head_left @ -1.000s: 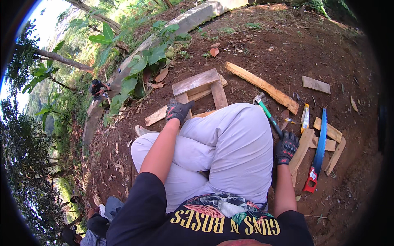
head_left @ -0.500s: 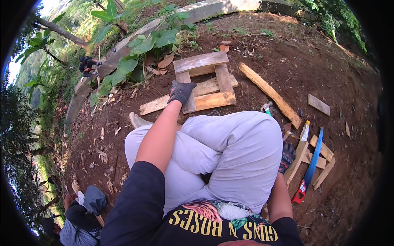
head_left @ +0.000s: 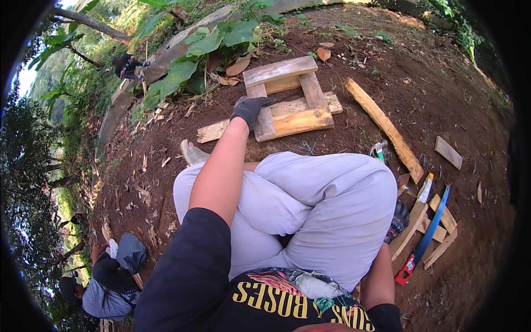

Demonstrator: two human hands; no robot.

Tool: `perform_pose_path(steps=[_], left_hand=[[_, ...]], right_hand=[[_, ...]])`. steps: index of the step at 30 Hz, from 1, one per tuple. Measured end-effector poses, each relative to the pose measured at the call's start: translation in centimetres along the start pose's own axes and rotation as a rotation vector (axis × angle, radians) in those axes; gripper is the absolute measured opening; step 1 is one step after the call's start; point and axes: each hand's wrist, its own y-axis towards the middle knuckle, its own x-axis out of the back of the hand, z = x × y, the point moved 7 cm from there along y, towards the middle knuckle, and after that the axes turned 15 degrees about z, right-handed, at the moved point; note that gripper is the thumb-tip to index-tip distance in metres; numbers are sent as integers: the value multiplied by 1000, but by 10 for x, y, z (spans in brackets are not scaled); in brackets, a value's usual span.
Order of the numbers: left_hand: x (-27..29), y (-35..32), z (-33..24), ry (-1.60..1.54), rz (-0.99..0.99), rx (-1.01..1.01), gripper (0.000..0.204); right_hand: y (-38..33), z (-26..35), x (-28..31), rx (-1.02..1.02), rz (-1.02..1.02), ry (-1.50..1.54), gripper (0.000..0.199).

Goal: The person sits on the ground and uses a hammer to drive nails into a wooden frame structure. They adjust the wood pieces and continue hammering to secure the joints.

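Observation:
My left hand [head_left: 250,112], in a dark glove, is closed on the left slat of a small wooden frame [head_left: 287,72]. The frame is made of several short boards and rests over a longer rough plank [head_left: 213,131] on the soil. My right hand [head_left: 398,222], in a patterned dark glove, hangs low beside my right knee. It is next to a second set of joined boards [head_left: 409,231]; my leg hides part of it, and its fingers are unclear. Against those boards lies a handsaw [head_left: 430,235] with a blue blade and red handle.
A hammer [head_left: 379,149] with a green grip lies past my knee, near a long plank [head_left: 384,128]. A short board [head_left: 448,152] lies farther right. Thin nails [head_left: 306,148] are on the soil. Two other people [head_left: 128,67] are at the left, one [head_left: 113,285] nearer. Leafy plants [head_left: 207,47] border the soil.
The view has shifted, so the scene sits slightly farther right and my legs lower. My left hand stays on the frame's left slat, and my right hand stays beside my knee.

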Motion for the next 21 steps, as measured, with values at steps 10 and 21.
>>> perform_pose_path(steps=[10, 21], left_hand=[[-23, -32, -52, -499, 279, -270, 53], [-43, -31, -26, -236, 399, 8, 43]], right_hand=[[2, -3, 3, -17, -11, -5, 31], [7, 0, 4, -5, -17, -24, 31]])
